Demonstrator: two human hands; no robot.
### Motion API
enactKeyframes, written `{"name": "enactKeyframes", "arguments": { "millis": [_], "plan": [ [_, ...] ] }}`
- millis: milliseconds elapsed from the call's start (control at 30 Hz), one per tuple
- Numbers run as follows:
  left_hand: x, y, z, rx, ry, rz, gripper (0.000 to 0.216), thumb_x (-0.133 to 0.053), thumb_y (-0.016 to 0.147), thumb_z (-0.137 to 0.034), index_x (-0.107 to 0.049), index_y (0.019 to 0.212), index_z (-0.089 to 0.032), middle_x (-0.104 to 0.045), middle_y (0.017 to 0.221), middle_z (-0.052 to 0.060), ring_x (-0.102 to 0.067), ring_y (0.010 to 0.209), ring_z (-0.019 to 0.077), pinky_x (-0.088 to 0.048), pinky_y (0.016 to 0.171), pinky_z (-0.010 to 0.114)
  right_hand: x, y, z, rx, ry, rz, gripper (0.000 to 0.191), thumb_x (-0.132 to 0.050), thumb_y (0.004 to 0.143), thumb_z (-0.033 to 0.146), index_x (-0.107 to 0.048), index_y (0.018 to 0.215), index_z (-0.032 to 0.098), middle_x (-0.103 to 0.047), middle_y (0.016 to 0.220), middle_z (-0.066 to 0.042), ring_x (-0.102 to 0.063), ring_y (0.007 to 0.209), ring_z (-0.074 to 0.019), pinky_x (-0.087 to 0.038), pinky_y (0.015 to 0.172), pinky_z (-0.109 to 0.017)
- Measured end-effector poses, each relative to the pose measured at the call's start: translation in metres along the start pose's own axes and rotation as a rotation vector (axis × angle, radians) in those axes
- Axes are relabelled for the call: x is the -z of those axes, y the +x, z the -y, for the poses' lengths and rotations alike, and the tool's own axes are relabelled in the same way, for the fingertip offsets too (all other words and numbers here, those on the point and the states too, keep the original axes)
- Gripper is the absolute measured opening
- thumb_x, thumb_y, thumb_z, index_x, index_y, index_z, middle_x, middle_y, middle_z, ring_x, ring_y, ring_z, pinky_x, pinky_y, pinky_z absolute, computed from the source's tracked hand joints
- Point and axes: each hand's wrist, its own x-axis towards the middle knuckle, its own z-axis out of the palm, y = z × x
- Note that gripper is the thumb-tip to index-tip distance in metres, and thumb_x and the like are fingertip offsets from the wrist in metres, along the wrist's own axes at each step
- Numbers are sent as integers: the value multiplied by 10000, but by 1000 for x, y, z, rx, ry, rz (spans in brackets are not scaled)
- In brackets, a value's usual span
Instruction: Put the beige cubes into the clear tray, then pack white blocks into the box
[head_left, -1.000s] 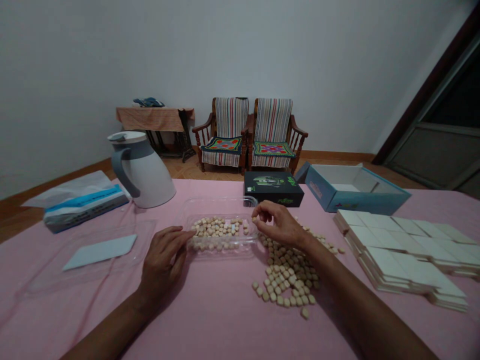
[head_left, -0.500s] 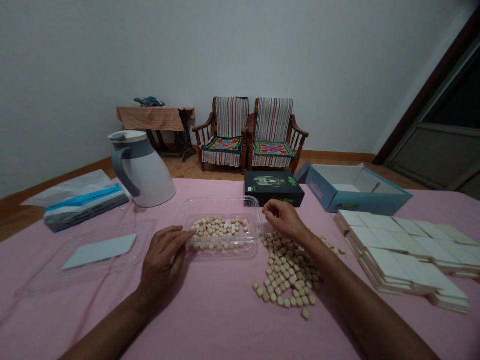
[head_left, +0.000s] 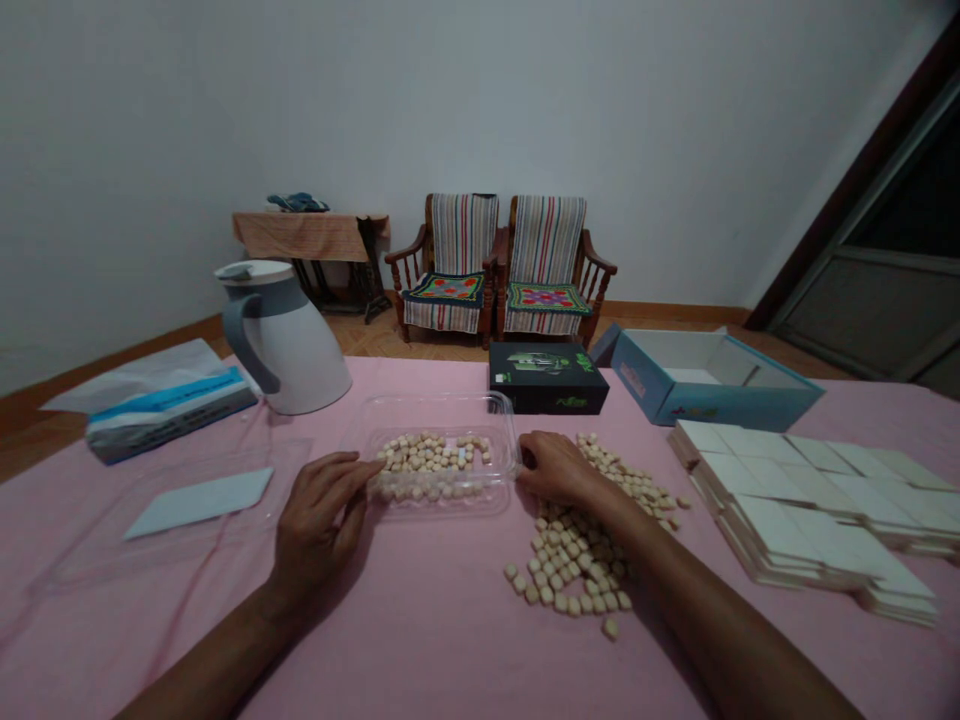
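A clear plastic container [head_left: 442, 510] stands on the pink tablecloth, with many small wooden cubes [head_left: 424, 455] spread over its bottom. My left hand [head_left: 322, 505] holds its left end, index finger stretched along the rim and thumb lower down. At the right end, my right hand [head_left: 555, 468] is closed with bent fingers against the container's edge; its fingertips are partly hidden. Under and beside my right wrist lies a loose pile of wooden cubes [head_left: 574, 550], partly covered by the hand and forearm.
Stacked pale wooden squares [head_left: 795, 500] lie at the right, before an open blue box [head_left: 720, 385]. A black box [head_left: 547, 380] stands behind the container. Leftward are a white jug [head_left: 300, 350], a tissue pack [head_left: 172, 405] and a clear lid [head_left: 292, 455] around a white card [head_left: 199, 500].
My right hand has come down from above the cubes to the container's right end. The container and my left hand have shifted slightly left.
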Motion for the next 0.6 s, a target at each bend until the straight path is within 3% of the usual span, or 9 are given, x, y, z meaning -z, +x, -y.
{"name": "enactKeyframes", "arguments": {
  "millis": [267, 333, 400, 500, 600],
  "plan": [
    [-1, 2, 0, -35, -4, -12, 275, -535, 824, -47, -641, 1032, -192, -687, 958, 68, -582, 994, 223, -489, 866, 387, -4, 0, 2, -56, -26, -30, 84, -602, 720, 209, -627, 798, 188, -646, 832, -61, -554, 768, -180, -316, 647, -278],
    [-2, 1, 0, -28, -8, -17, 280, -530, 825, -43, -640, 1034, -193, -688, 959, 66, -582, 998, 220, -491, 866, 382, 1, 1, -2, -62, 54, -106, 77, -579, 714, 169, -613, 782, 181, -628, 799, -48, -546, 743, -166, -330, 643, -269],
    [-2, 1, 1, -25, -14, -22, 281, -530, 826, -47, -644, 1036, -194, -689, 950, 64, -584, 994, 219, -495, 857, 375, 11, 2, -5, -57, 169, -273, 90, -559, 714, 140, -597, 789, 171, -603, 782, -35, -537, 713, -148, -357, 646, -259],
    [-3, 0, 2, -30, -15, -17, 281, -539, 825, -58, -648, 1043, -199, -692, 947, 63, -587, 983, 217, -498, 851, 372, 27, 0, 0, 45, 364, -492, 95, -547, 738, 132, -585, 818, 168, -574, 775, -15, -522, 673, -124, -392, 640, -244],
    [-3, -1, 2, -18, -10, -6, 284, -549, 822, -69, -650, 1050, -205, -693, 965, 61, -587, 988, 218, -496, 859, 378, 36, -5, 12, 232, 515, -430, 106, -547, 769, 138, -599, 852, 178, -572, 777, 2, -504, 640, -103, -398, 594, -224]
  ]
}}
